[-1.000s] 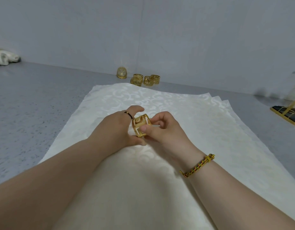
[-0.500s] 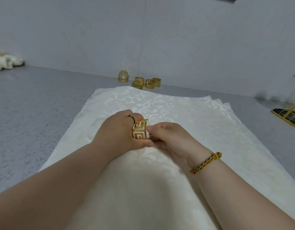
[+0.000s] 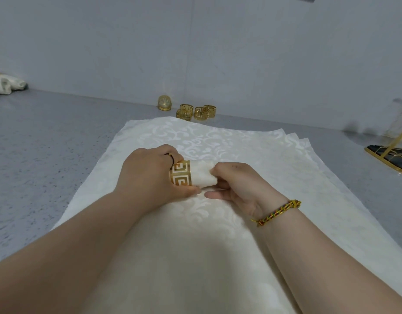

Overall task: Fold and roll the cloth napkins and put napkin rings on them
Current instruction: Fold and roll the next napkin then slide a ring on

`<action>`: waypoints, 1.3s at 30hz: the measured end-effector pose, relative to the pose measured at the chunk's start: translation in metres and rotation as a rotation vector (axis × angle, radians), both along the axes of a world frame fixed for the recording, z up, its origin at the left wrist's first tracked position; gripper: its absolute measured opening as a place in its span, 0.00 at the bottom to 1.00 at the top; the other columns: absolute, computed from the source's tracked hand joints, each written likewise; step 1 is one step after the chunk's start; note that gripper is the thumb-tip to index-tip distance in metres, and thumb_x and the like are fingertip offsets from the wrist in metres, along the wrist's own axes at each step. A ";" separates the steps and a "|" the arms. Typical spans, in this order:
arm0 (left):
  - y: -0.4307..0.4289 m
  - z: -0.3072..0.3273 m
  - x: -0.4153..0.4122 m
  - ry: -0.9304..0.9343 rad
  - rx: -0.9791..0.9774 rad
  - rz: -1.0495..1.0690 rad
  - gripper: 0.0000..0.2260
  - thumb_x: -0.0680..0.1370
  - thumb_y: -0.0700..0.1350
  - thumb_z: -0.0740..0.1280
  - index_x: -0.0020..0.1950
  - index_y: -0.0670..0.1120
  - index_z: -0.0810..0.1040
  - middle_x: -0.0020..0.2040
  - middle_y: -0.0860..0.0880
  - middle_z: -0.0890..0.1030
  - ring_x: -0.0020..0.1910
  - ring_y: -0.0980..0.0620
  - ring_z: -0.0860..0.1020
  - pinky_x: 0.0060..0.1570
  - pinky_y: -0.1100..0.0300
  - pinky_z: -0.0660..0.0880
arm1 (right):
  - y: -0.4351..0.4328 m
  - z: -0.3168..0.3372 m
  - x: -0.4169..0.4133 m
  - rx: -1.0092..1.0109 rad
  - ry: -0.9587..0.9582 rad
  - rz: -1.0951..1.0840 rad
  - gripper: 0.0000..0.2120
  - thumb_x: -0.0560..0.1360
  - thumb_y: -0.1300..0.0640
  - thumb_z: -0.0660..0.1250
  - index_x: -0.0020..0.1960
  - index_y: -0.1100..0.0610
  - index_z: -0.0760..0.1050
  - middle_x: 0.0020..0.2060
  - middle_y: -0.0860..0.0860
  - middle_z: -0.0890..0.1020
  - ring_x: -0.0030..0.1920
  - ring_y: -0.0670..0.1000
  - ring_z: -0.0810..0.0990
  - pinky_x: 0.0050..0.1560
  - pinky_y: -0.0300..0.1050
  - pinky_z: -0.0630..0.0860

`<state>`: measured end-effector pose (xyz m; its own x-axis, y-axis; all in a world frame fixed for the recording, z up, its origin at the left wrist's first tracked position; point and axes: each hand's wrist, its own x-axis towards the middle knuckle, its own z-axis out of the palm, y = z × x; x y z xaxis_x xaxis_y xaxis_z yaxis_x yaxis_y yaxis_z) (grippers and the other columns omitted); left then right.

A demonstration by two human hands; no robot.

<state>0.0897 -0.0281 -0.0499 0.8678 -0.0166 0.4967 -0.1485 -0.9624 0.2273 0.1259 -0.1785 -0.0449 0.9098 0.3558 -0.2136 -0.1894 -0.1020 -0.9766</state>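
You are at the ringing step: the gold Greek-key napkin ring [image 3: 180, 173] is going onto a rolled napkin [image 3: 204, 176], held just above the stack of flat damask napkins [image 3: 252, 150] in the middle of the grey table [image 3: 48, 137]. Your left hand [image 3: 148, 175] is curled round the ring, fingers over its top and thumb beneath it. Your right hand [image 3: 238, 184] pinches the short white end of the roll that sticks out on the ring's right side. The rest of the roll is hidden inside your left palm, so you cannot tell how much cloth is left to pass.

The next move likely calls for a steady pull with the right hand while the left keeps the ring square, until the ring sits near the middle of the roll. Keep the roll tight, or its layers may bunch at the ring's edge.

Half a second ago your right fingertips were right against the ring and hardly any cloth showed beyond it; now a clear stub of napkin is through. The spare rings [image 3: 196, 112] by the wall have not moved.
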 end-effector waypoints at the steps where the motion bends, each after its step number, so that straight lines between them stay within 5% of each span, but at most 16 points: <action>1: 0.002 -0.002 0.000 0.072 0.000 0.022 0.23 0.63 0.67 0.67 0.50 0.53 0.76 0.47 0.61 0.74 0.40 0.56 0.71 0.35 0.73 0.58 | -0.003 0.000 0.001 -0.004 -0.001 0.003 0.09 0.75 0.65 0.59 0.38 0.60 0.72 0.33 0.53 0.78 0.34 0.48 0.79 0.38 0.40 0.79; 5: 0.002 -0.002 0.001 0.175 -0.034 0.051 0.26 0.64 0.66 0.67 0.56 0.55 0.73 0.51 0.58 0.75 0.49 0.55 0.75 0.47 0.63 0.70 | -0.006 0.000 0.002 0.018 0.007 0.020 0.06 0.76 0.59 0.61 0.43 0.59 0.74 0.37 0.52 0.79 0.34 0.46 0.81 0.38 0.41 0.79; 8: 0.005 -0.003 0.003 0.207 -0.051 0.092 0.24 0.65 0.66 0.67 0.55 0.54 0.73 0.46 0.56 0.75 0.45 0.55 0.73 0.44 0.62 0.69 | -0.011 0.004 -0.001 0.048 -0.013 0.060 0.04 0.74 0.57 0.65 0.46 0.56 0.71 0.41 0.51 0.78 0.40 0.48 0.80 0.41 0.40 0.78; 12: 0.006 -0.003 0.005 0.229 -0.086 0.108 0.24 0.65 0.66 0.67 0.54 0.53 0.72 0.38 0.58 0.71 0.41 0.56 0.70 0.37 0.62 0.66 | -0.004 -0.002 -0.009 -0.289 -0.329 0.085 0.24 0.70 0.63 0.71 0.61 0.54 0.65 0.36 0.47 0.75 0.35 0.42 0.74 0.33 0.25 0.70; 16: 0.006 -0.003 0.005 0.234 -0.080 0.113 0.23 0.66 0.67 0.66 0.52 0.53 0.72 0.37 0.58 0.70 0.41 0.55 0.71 0.37 0.61 0.66 | 0.005 -0.013 -0.008 -0.413 -0.585 -0.010 0.33 0.71 0.59 0.70 0.70 0.52 0.57 0.39 0.41 0.70 0.40 0.40 0.71 0.40 0.25 0.67; 20: 0.006 -0.004 0.004 0.240 -0.088 0.109 0.23 0.65 0.67 0.67 0.52 0.53 0.72 0.35 0.59 0.69 0.41 0.56 0.71 0.34 0.70 0.62 | 0.002 -0.015 -0.002 -0.409 -0.546 0.007 0.29 0.72 0.64 0.66 0.70 0.55 0.60 0.35 0.45 0.73 0.37 0.41 0.72 0.38 0.24 0.68; 23: 0.005 -0.003 0.005 0.258 -0.089 0.114 0.24 0.65 0.67 0.67 0.52 0.53 0.72 0.35 0.59 0.68 0.41 0.56 0.70 0.34 0.68 0.63 | 0.002 -0.016 -0.001 -0.500 -0.642 0.073 0.23 0.75 0.64 0.61 0.68 0.56 0.61 0.35 0.45 0.71 0.37 0.45 0.71 0.38 0.32 0.67; 27: 0.003 -0.003 0.004 0.280 -0.039 0.124 0.25 0.65 0.68 0.66 0.53 0.52 0.72 0.40 0.57 0.72 0.42 0.55 0.71 0.42 0.61 0.68 | -0.004 -0.011 0.002 -0.684 -0.797 0.201 0.21 0.76 0.66 0.56 0.67 0.58 0.60 0.34 0.44 0.70 0.40 0.50 0.70 0.39 0.42 0.64; 30: 0.002 -0.003 0.004 0.289 -0.015 0.117 0.26 0.65 0.68 0.65 0.55 0.53 0.71 0.43 0.56 0.73 0.44 0.55 0.71 0.44 0.62 0.68 | -0.007 -0.009 0.001 -0.715 -0.777 0.228 0.23 0.76 0.66 0.56 0.69 0.56 0.58 0.35 0.43 0.69 0.37 0.46 0.70 0.35 0.38 0.64; 32: 0.002 -0.003 0.003 0.299 0.004 0.098 0.28 0.65 0.69 0.65 0.58 0.54 0.71 0.46 0.55 0.74 0.48 0.54 0.74 0.43 0.62 0.66 | -0.010 -0.007 -0.001 -0.695 -0.723 0.255 0.30 0.75 0.63 0.60 0.73 0.52 0.52 0.47 0.44 0.72 0.47 0.43 0.72 0.43 0.28 0.64; 34: 0.004 -0.005 0.003 0.306 0.013 0.061 0.30 0.65 0.68 0.66 0.62 0.55 0.69 0.53 0.55 0.76 0.53 0.54 0.74 0.44 0.63 0.65 | -0.012 -0.008 -0.003 -0.715 -0.734 0.267 0.38 0.73 0.58 0.67 0.75 0.49 0.48 0.65 0.48 0.65 0.65 0.46 0.63 0.57 0.29 0.58; 36: 0.007 -0.004 0.002 0.328 0.013 0.007 0.34 0.64 0.66 0.68 0.67 0.57 0.65 0.60 0.55 0.75 0.58 0.54 0.72 0.47 0.63 0.65 | -0.009 -0.009 -0.002 -0.728 -0.836 0.275 0.35 0.72 0.58 0.69 0.73 0.51 0.55 0.68 0.49 0.64 0.68 0.48 0.62 0.61 0.32 0.58; 39: 0.022 -0.002 -0.003 0.433 -0.152 -0.078 0.41 0.63 0.60 0.73 0.71 0.59 0.59 0.66 0.57 0.70 0.64 0.55 0.69 0.56 0.64 0.65 | -0.006 -0.010 0.001 -0.697 -0.860 0.213 0.22 0.72 0.61 0.67 0.65 0.56 0.68 0.57 0.49 0.72 0.59 0.49 0.70 0.55 0.35 0.65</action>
<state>0.0864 -0.0063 -0.0515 0.9948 -0.0451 0.0912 -0.0796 -0.9032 0.4218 0.1267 -0.1849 -0.0553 0.7855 0.5694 0.2424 0.6054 -0.6259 -0.4917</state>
